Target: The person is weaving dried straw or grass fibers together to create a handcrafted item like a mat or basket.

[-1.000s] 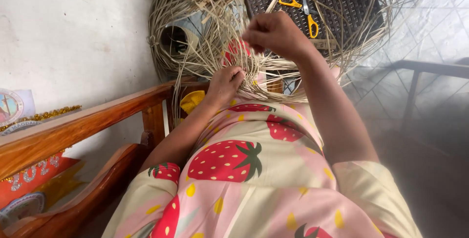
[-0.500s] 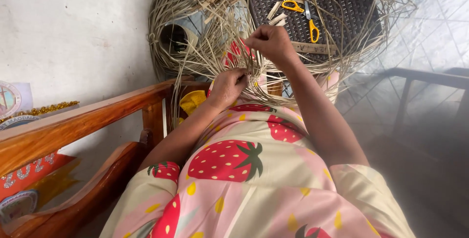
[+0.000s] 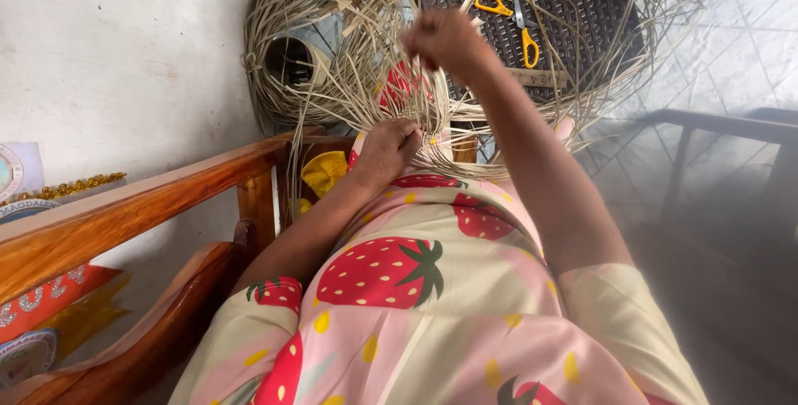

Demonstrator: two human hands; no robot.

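**Two hands working pale strips over the lap**

Right hand: raised above the lap, blurred, fingers closing into a fist and pinching a strand from the strips; the strand is running down toward the weave below.

Left hand: lying lower, just above the knees, fingers curling shut and pressing on the weave where the strips are meeting.

Strips: pale, flat, long; fanning out from the weave in all directions, arching up over the stool and down toward the lap. The weave is sitting between the two hands, at the far edge of the lap.

Coil: more strips wound into a ring, lying on the floor to the left, near the wall.

Stool: dark, woven top, standing beyond the hands, partly under the loose strips.

Scissors: yellow handles, lying on the stool, well apart from both hands.

Armrest: polished wood, running along the left side beside the left arm.

Dress: pink and cream, strawberry print, filling the foreground.
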